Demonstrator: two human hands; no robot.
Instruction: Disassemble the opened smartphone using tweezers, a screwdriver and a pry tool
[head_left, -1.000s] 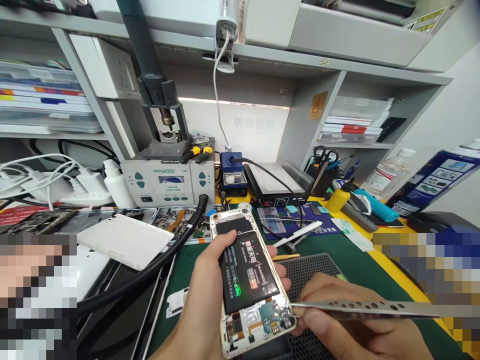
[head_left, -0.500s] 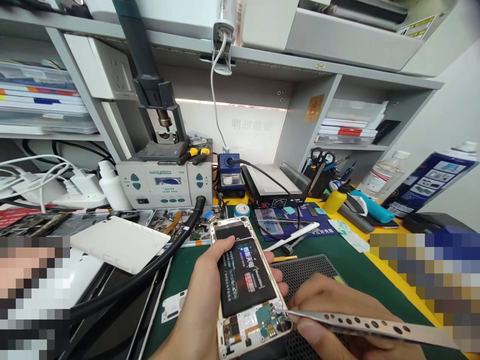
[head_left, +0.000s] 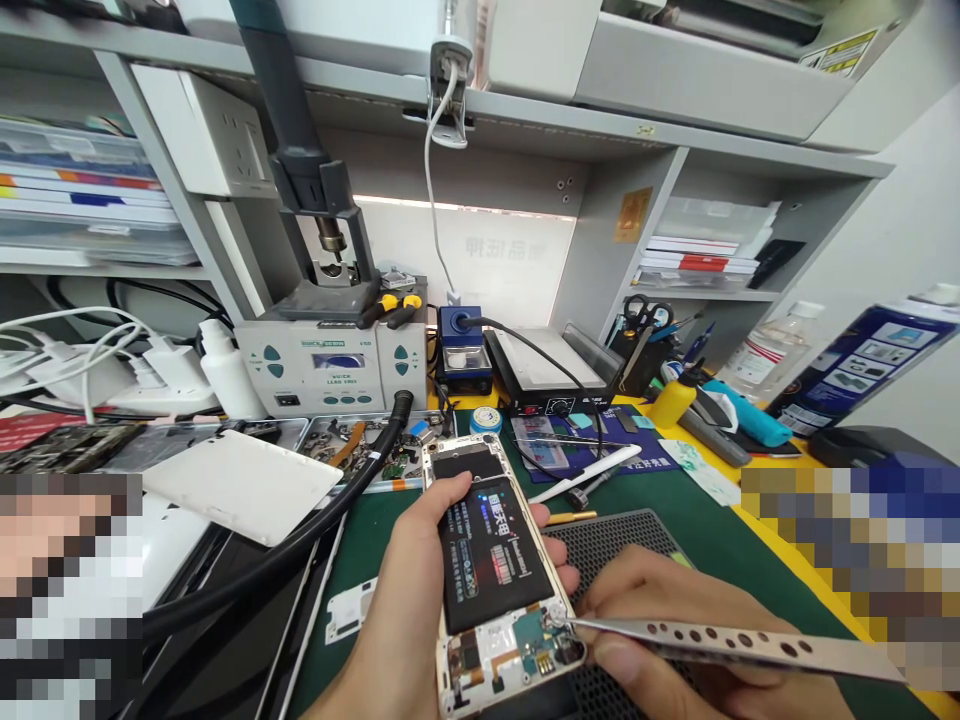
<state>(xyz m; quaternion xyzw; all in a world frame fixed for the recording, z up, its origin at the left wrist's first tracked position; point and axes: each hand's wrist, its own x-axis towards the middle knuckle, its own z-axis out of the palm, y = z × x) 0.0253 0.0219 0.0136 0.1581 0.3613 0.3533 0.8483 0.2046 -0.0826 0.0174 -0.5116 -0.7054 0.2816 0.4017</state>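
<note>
My left hand (head_left: 401, 610) is wrapped round an opened phone (head_left: 495, 570) with its back off, thumb resting on the upper left edge of the black battery (head_left: 491, 555). The circuit board at the phone's lower end is exposed. My right hand (head_left: 660, 625) pinches long steel tweezers (head_left: 720, 645), whose tip touches a small round part at the board's right edge, just under the battery. The phone is held above a black perforated mat (head_left: 622, 545) on the green bench mat (head_left: 697, 540).
A hot-air rework station (head_left: 334, 365) with its thick black hose (head_left: 300, 530) stands behind. A white back cover (head_left: 240, 485) and a parts tray (head_left: 360, 450) lie at left. A heating plate (head_left: 547, 375), white stylus (head_left: 592, 470), yellow bottle (head_left: 671, 400) and tools sit at right.
The phone has dropped a little in my left hand. The tweezers' tip has moved left from the phone's right edge onto the board near the battery's lower corner.
</note>
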